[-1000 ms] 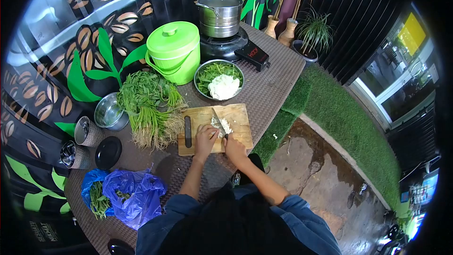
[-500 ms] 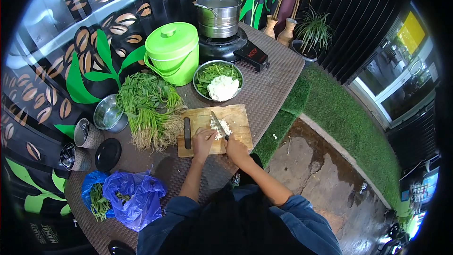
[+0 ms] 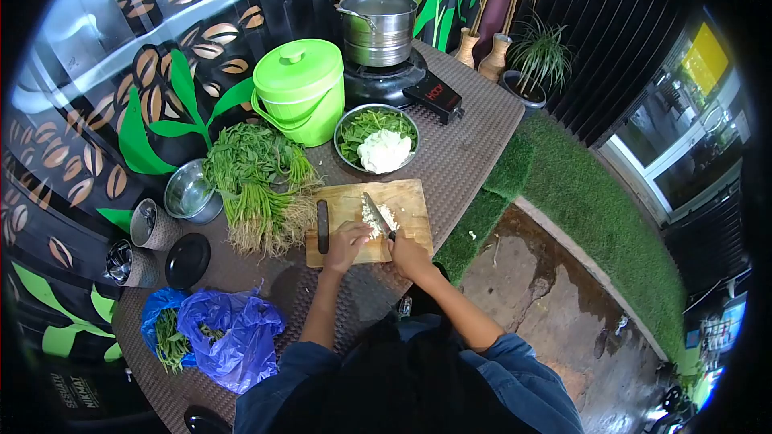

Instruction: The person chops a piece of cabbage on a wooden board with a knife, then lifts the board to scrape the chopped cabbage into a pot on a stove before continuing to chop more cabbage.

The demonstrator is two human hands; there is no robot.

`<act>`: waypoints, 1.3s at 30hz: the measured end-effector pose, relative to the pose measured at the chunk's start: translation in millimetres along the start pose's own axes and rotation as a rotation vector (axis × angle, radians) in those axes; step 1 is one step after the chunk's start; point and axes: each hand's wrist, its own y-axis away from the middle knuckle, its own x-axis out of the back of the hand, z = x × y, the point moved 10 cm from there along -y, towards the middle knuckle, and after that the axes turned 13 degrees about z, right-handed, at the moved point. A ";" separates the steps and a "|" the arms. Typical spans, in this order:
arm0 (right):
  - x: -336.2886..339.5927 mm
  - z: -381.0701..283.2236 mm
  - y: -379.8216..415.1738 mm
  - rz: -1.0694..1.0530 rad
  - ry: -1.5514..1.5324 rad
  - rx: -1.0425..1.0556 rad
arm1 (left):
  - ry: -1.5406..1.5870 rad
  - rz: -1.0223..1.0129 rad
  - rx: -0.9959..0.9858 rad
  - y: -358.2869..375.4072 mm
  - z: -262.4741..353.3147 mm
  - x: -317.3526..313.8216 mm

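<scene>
On a wooden cutting board (image 3: 406, 193) lies a small heap of finely chopped white pieces (image 3: 389, 214), perhaps garlic or onion. My right hand (image 3: 409, 255) is wrapped round the dark handle of a kitchen knife (image 3: 374, 210), whose blade points away from me across the pieces. Just left of the blade, my left hand (image 3: 347, 246) rests over the board with its fingers bent and pressed together at the heap's edge. Whatever is under those fingertips is too small to make out. The board's dark handle slot (image 3: 322, 227) shows beside my left hand.
Behind the board stands a metal bowl (image 3: 343, 153) of cut greens and a white mass. Rooted greens (image 3: 261, 185) lie left, near a lidded green bucket (image 3: 299, 88). A steel pot (image 3: 378, 36) sits on a stove (image 3: 386, 84). Blue plastic bags (image 3: 233, 337) lie front left.
The whole view has shifted slightly to the right. Both hands stay at the chopped pieces, and the knife's blade shows a slightly different tilt.
</scene>
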 end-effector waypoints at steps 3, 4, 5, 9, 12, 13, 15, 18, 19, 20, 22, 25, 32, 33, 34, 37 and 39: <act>-1.9 4.6 5.3 -0.028 0.038 -0.068 | -0.089 -0.091 -0.104 -5.2 11.3 -9.5; -0.6 5.7 5.8 -0.029 0.023 -0.061 | -0.126 -0.117 -0.133 -5.4 13.1 -12.2; 0.3 7.2 7.0 -0.032 0.008 -0.055 | -0.126 -0.115 -0.130 -6.2 12.9 -12.4; 12.6 7.3 -2.2 0.005 -0.003 0.032 | -0.086 -0.083 -0.090 -8.1 11.8 -13.6; 15.9 3.2 -3.5 0.007 0.057 0.105 | -0.128 0.005 -0.090 -4.1 12.3 -11.4; 15.3 3.6 0.0 0.017 0.064 0.090 | -0.159 0.065 -0.076 -2.2 10.8 -8.0; 6.2 1.7 10.7 0.026 0.070 0.078 | -0.181 0.124 -0.097 1.9 12.2 -9.6; -10.1 5.9 33.0 0.160 0.063 -0.051 | -0.207 0.204 -0.138 5.9 15.6 -7.3; -14.1 6.2 30.1 0.160 0.064 -0.051 | -0.213 0.228 -0.159 6.3 18.1 -6.2; -15.0 5.1 25.4 0.183 0.042 -0.031 | -0.212 0.229 -0.158 5.3 17.9 -6.4; -15.1 3.8 11.5 0.177 0.051 0.029 | -0.196 0.215 -0.150 5.7 18.6 -6.0; -2.9 1.1 -2.5 0.141 0.062 0.054 | -0.138 0.201 -0.058 4.8 9.2 -6.6; -21.0 1.3 23.2 0.142 0.084 -0.004 | -0.104 0.231 0.019 7.3 3.3 -2.7; -20.4 2.3 18.0 0.142 0.086 -0.004 | -0.089 0.243 0.042 7.5 4.1 -1.4; -20.0 4.2 9.8 0.137 0.062 -0.014 | -0.075 0.256 0.067 8.6 4.5 0.1; -6.3 5.6 1.9 0.131 0.035 0.008 | -0.053 0.275 0.136 8.9 0.8 1.7; -6.7 0.4 4.6 0.129 0.033 0.047 | -0.040 0.266 0.133 8.7 -2.4 -0.1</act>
